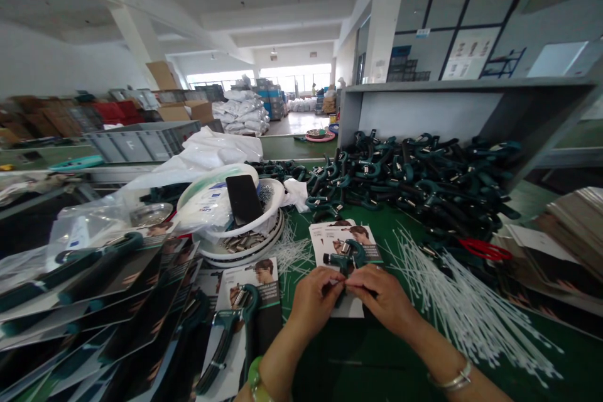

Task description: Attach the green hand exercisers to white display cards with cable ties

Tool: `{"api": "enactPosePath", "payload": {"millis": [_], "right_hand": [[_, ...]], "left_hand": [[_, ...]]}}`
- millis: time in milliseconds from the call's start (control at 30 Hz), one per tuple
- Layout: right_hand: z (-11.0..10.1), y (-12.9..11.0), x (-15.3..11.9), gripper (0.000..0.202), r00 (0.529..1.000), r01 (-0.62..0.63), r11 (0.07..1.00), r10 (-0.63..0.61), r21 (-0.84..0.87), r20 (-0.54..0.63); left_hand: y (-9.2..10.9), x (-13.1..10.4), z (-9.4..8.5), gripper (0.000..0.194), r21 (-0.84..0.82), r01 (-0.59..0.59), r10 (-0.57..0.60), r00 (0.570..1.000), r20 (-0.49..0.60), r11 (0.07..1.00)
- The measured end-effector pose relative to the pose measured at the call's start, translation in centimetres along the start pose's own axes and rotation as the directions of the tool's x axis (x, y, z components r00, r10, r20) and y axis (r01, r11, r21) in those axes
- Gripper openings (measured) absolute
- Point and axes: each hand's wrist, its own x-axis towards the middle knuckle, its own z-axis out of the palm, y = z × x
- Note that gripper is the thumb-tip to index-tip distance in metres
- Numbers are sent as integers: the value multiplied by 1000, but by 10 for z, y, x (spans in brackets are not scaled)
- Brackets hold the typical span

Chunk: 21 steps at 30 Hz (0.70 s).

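Observation:
A dark green hand grip strengthener (351, 255) lies on a printed card (349, 308) in front of me, its curved end pointing away. My left hand (316, 294) is closed in a pinch at its lower part. From the other side, my right hand (380, 294) pinches at the same spot, the fingertips of both hands nearly meeting. Whatever is between the fingers is too small and covered to make out. More printed cards (320, 240) are stacked beneath. A bundle of white cable ties (471, 308) lies to the right of my right hand.
A heap of grip strengtheners (414, 176) fills the back right. Carded strengtheners (230, 333) are piled on the left. Behind them, a black phone (244, 200) rests on a white basin (273, 204). Red-handled scissors (485, 249) and stacked cards (572, 232) are at right.

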Motion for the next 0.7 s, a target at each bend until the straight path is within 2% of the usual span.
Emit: {"api": "enactPosePath", "payload": {"millis": [133, 300, 367, 467, 567, 633, 700], "right_hand": [[5, 3, 0, 19, 997, 73, 981, -70, -181, 24], [7, -1, 6, 21, 980, 77, 860, 27, -505, 195], [3, -5, 9, 21, 967, 110, 820, 43, -561, 251], [-9, -6, 10, 26, 954, 213, 768, -30, -604, 298], [-22, 1, 6, 27, 970, 224, 746, -108, -627, 218], [-24, 9, 0, 24, 989, 149, 781, -131, -607, 74], [-22, 14, -7, 21, 988, 62, 847, -126, -527, -86]], "left_hand": [[0, 1, 1, 15, -33, 45, -45, 999, 21, 998], [4, 1, 1, 16, 26, 102, -103, 994, 39, 994], [8, 1, -1, 16, 73, 108, -111, 993, 47, 992], [17, 3, -6, 15, 209, 110, -125, 990, 62, 972], [28, 6, -10, 16, 356, 116, -156, 984, 86, 927], [34, 5, -9, 17, 392, 120, -176, 978, 109, 912], [38, 1, -5, 20, 390, 134, -198, 972, 128, 911]]}}
